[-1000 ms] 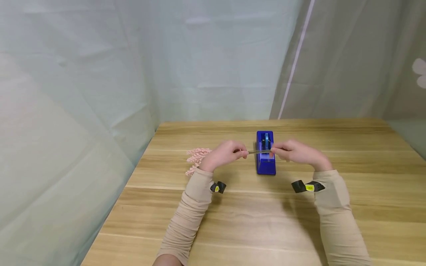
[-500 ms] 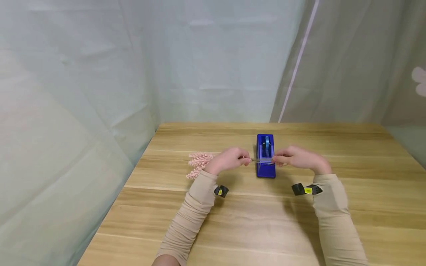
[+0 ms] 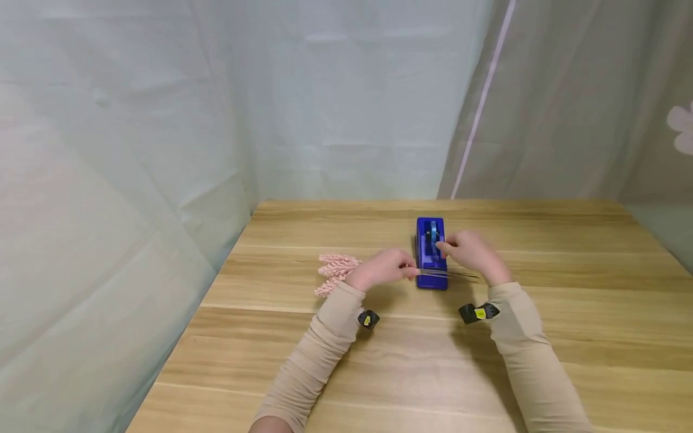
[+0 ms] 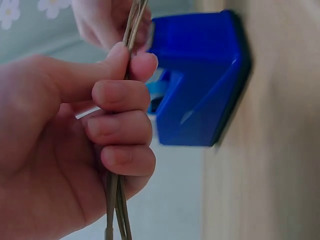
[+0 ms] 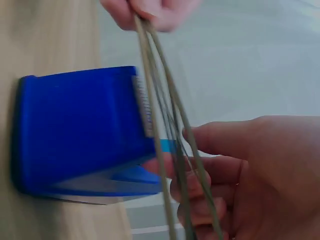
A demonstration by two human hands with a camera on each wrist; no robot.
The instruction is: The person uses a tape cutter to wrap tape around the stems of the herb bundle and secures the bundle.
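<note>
The left hand (image 3: 381, 273) is gripping a bundle of thin wire stems (image 3: 452, 275), fingers curled tight round them with the thumb pressing on top; the left wrist view is showing this really clearly, stems (image 4: 119, 165) running right through the fist and poking out both ends. The stems are sticking out to the right across the front end of the blue tape dispenser (image 3: 431, 264), just above the table (image 3: 411, 361); their free ends are hanging past the dispenser on its right side. At the other end, left of the hand, a clump of pink fuzzy flower bits (image 3: 335, 273) is lying on the wood, looking like it's attached to those stems, though the hand is hiding the join.

The right hand (image 3: 471, 252) is sitting over the dispenser, fingertips reaching toward the blue tape roll (image 3: 432, 233) in the slot on top; it's not holding the stems. In the right wrist view the fingers (image 5: 220, 165) are bending loosely near a bit of light blue tape by the dispenser's toothed cutter (image 5: 144, 107), with the stems (image 5: 165, 130) crossing in front; I honestly can't tell whether it's actually pinching the tape end or just touching it, too blurry.

The dispenser is standing roughly mid-table, long side pointing away from the person; pale curtains (image 3: 346, 102) are hanging behind the table. Both arms are in beige sleeves (image 3: 319, 355).
</note>
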